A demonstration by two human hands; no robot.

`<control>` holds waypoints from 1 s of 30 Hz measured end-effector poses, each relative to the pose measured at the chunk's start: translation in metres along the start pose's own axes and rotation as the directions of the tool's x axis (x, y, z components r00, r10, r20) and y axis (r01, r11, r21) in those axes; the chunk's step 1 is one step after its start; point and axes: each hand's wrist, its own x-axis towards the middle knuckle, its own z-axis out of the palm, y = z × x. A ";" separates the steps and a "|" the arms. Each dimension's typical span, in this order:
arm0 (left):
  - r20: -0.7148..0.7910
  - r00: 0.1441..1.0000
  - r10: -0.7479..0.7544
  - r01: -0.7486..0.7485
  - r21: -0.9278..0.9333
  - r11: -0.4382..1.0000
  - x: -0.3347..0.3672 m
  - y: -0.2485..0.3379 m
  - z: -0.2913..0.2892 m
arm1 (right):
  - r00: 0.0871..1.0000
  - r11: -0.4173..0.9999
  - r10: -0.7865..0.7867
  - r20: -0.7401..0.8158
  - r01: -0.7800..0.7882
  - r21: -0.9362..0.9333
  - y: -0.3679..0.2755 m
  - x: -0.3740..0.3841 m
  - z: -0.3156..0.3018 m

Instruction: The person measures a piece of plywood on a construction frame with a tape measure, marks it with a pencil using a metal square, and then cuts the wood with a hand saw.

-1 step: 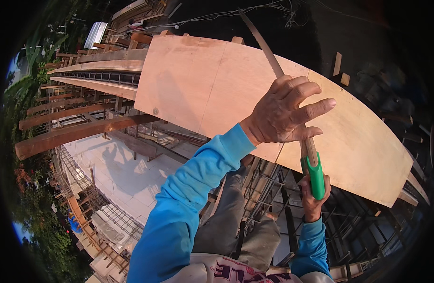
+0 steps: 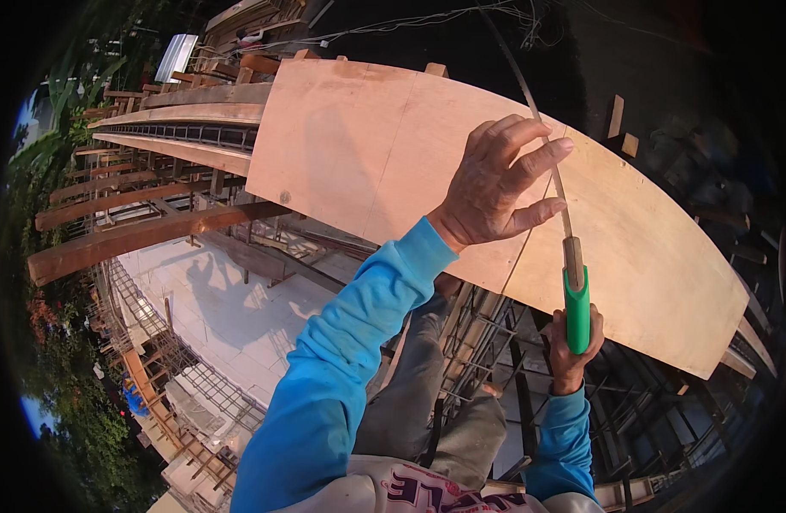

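Note:
A hand saw (image 2: 577,312) with a green and wooden handle is in my right hand (image 2: 569,369), whose fingers wrap round the grip. The thin blade, seen almost edge-on, runs up across the plywood panel (image 2: 324,154) and past its far edge. Along the left of the blade, my left hand (image 2: 497,181) hovers with fingers apart and bent. Its fingertips come close to the blade; whether they touch it I cannot tell. A seam in the plywood lies beside the blade.
Wooden beams (image 2: 153,235) and curved formwork (image 2: 188,154) extend at the left. Below the panel are steel bars (image 2: 470,342) and my legs (image 2: 401,385). A pale floor (image 2: 222,299) lies lower left. Wood offcuts (image 2: 615,115) and loose wires (image 2: 393,24) lie beyond the panel.
The saw has shifted slightly right and turned, its blade now showing narrow instead of broad. My left hand has moved slightly left and no longer covers the blade's middle.

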 end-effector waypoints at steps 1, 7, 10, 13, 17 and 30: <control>-0.067 0.977 -0.201 0.204 0.028 0.979 -0.026 -0.030 -0.005 | 0.997 0.998 -0.033 -0.070 0.029 -0.060 0.008 0.013 0.018; 0.048 0.683 -0.728 0.541 0.637 0.549 -0.242 -0.195 -0.077 | 0.960 0.852 -0.229 -0.162 0.118 -0.510 0.110 0.082 0.069; 0.064 0.663 -0.746 0.500 0.704 0.504 -0.267 -0.214 -0.088 | 0.987 0.747 -0.161 -0.026 0.105 -0.656 0.143 0.085 0.070; 0.059 0.663 -0.746 0.506 0.699 0.505 -0.272 -0.215 -0.082 | 0.990 0.685 -0.129 0.049 0.125 -0.718 0.164 0.069 0.082; 0.077 0.644 -0.761 0.509 0.700 0.501 -0.263 -0.212 -0.082 | 0.981 0.660 -0.195 -0.021 0.115 -0.742 0.175 0.059 0.086; 0.094 0.625 -0.775 0.516 0.694 0.501 -0.262 -0.211 -0.090 | 0.997 0.652 -0.073 0.035 0.074 -0.755 0.166 0.065 0.084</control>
